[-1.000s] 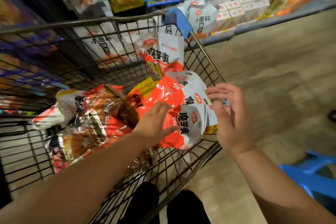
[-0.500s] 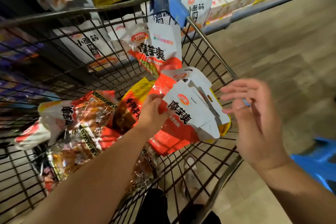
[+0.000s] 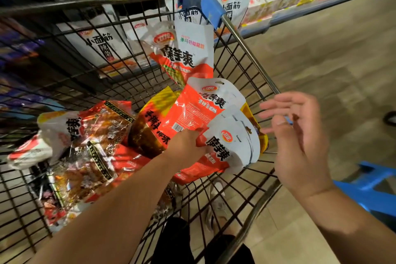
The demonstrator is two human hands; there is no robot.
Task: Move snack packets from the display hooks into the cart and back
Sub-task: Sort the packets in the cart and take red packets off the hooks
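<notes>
Several glossy, crinkly packets [image 3: 199, 111] fill the wire-grid cart [image 3: 246, 49]; left hand [image 3: 186, 144] grips some.

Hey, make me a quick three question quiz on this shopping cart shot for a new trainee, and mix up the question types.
1. True or false: the right hand holds a packet.
2. Which hand grips the bunch of white-and-red packets over the cart? A left, B right, C both.
3. Fill in: the corner guard at the cart's far end is coloured ___.
Key: 1 false, the right hand is open and empty. 2 A, the left hand. 3 blue.
</notes>
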